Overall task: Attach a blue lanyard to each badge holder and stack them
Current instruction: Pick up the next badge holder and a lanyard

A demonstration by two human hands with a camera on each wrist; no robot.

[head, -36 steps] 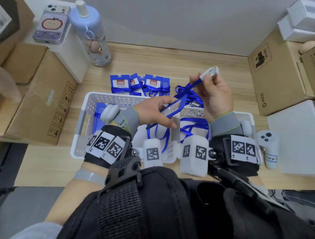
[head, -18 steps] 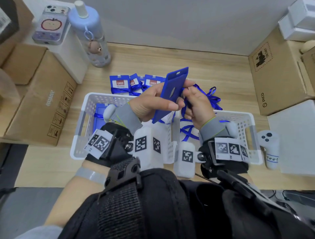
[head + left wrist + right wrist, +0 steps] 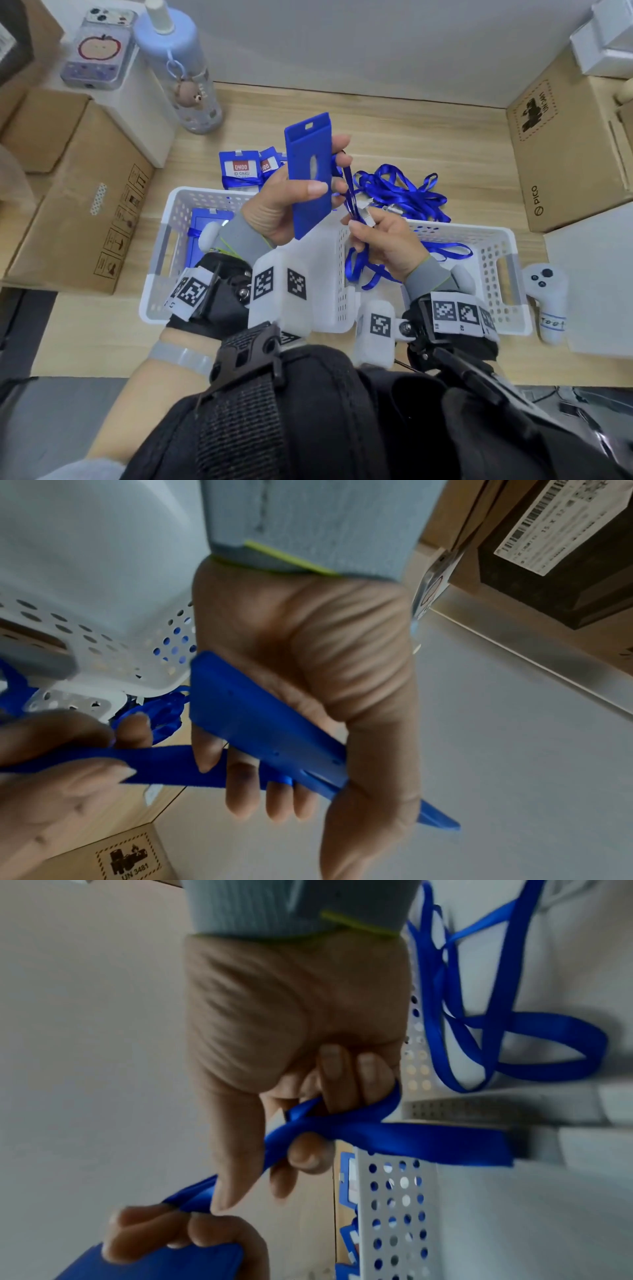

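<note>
On the far left a cardboard box sits on the wooden surface, with a phone and a pale blue bottle behind it. Finished badge holders wrapped in lanyards lie flat on the surface just behind the white perforated basket. Another blue holder lies inside the basket's left compartment. Above the basket, the left hand grips a blue badge holder upright, slot end up, thumb across its face and fingers curled behind it. A blue lanyard runs taut from those fingers down to the right hand, which pinches the strap between thumb and curled fingers; the rest of the strap hangs into the basket's right compartment. More loose lanyards lie tangled on the surface behind the basket's right part. Right of the basket stands a white controller, with a brown PICO box behind it.
</note>
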